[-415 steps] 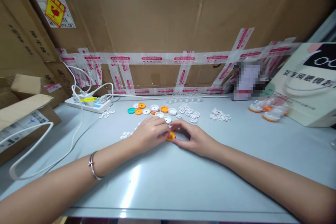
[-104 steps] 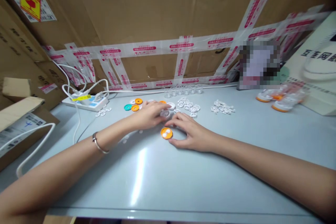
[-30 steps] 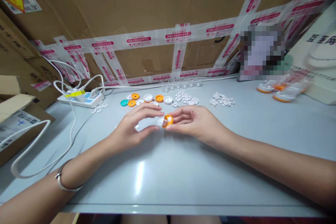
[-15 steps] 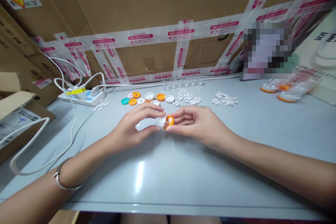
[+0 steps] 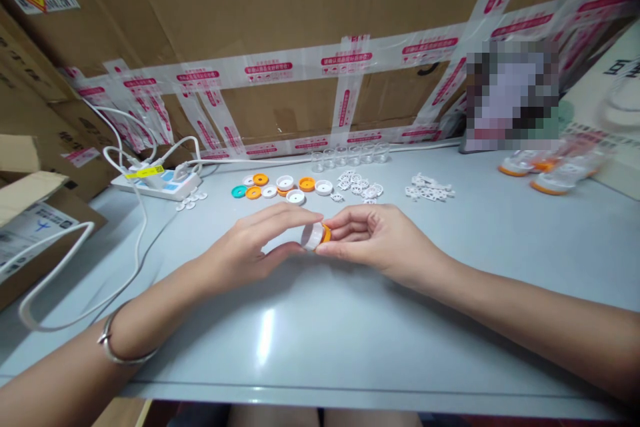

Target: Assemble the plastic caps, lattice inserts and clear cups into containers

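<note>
Over the middle of the table, my left hand (image 5: 253, 237) curves its fingers and thumb around a small whitish, partly see-through cup (image 5: 312, 236). My right hand (image 5: 383, 237) pinches an orange round cap (image 5: 327, 234) between thumb and fingertips. The cup's rim meets the cap, and the two lie on their sides in line with each other; whatever is inside them is hidden. Behind my hands are loose round caps in orange (image 5: 307, 184), white (image 5: 295, 197) and teal (image 5: 239, 192). Small white perforated plastic pieces (image 5: 373, 189) are heaped beside them.
Clear cups (image 5: 345, 158) stand in a row near the taped cardboard box (image 5: 280, 13). More white pieces (image 5: 429, 188) lie to the right, with orange-based clear containers (image 5: 555, 180) beyond. A power strip (image 5: 165, 185) with cables and small white discs (image 5: 191, 199) is on the left.
The cup and the orange cap have come together and turned, so the cap's open inside no longer shows. My left fingers have shifted slightly right over the cup.
</note>
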Motion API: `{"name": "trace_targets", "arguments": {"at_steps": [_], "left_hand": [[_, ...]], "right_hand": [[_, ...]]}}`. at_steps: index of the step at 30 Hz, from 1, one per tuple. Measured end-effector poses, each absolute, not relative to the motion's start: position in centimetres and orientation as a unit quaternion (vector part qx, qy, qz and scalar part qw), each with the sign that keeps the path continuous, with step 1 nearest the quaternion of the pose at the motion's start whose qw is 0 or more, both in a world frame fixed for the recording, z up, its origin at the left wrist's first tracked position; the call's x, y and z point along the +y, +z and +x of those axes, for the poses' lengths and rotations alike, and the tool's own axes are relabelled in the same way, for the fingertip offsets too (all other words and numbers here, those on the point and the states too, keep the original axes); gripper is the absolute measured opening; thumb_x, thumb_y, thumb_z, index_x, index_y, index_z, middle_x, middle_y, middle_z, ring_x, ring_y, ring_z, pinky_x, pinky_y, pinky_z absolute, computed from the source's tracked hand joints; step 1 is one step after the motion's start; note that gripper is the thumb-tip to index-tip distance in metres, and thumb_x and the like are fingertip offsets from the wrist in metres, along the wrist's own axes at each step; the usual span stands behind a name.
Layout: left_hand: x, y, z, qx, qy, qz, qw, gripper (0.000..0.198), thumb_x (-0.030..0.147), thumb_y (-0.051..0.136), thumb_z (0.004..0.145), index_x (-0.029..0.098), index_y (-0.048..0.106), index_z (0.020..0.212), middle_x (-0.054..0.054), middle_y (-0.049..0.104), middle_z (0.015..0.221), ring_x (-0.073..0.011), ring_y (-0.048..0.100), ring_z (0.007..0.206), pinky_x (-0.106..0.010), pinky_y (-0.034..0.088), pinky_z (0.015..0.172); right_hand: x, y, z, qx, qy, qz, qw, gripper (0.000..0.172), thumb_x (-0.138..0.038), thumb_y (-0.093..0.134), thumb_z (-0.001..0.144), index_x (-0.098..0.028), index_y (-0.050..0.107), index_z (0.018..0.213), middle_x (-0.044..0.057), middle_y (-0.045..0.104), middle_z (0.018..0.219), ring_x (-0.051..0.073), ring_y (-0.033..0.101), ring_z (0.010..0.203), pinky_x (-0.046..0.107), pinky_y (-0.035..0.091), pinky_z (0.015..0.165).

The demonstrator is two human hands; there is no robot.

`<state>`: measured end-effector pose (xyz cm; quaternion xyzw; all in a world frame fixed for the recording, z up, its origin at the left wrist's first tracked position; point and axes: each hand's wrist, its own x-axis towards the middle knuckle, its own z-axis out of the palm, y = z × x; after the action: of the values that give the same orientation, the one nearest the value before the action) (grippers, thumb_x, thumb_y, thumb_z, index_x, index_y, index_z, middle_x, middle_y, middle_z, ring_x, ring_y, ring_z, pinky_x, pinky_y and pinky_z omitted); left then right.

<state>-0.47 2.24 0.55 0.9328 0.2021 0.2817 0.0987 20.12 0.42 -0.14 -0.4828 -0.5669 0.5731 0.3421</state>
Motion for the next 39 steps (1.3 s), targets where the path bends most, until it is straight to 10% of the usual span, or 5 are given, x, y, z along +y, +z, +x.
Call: {"name": "trace_targets", "arguments": {"at_steps": [39], "left_hand": [[1.5,2.2,-0.4,0.179,0.27,0.935,0.142,0.032,0.007,0.057,0.082,0.019,0.055,0.112,-0.009,0.063,0.108,-0.0164,0.059,0.101,-0.029,0.049,0.087]], "right_hand": [[-0.6,0.0,20.1,-0.535,0.608,-0.449,0.378,0.033,-0.027,0.08,0.05,-0.018,0.065,0.078,0.0,0.07,0.073,0.016,0.069,0.073,0.028,0.054,0.071]]}}
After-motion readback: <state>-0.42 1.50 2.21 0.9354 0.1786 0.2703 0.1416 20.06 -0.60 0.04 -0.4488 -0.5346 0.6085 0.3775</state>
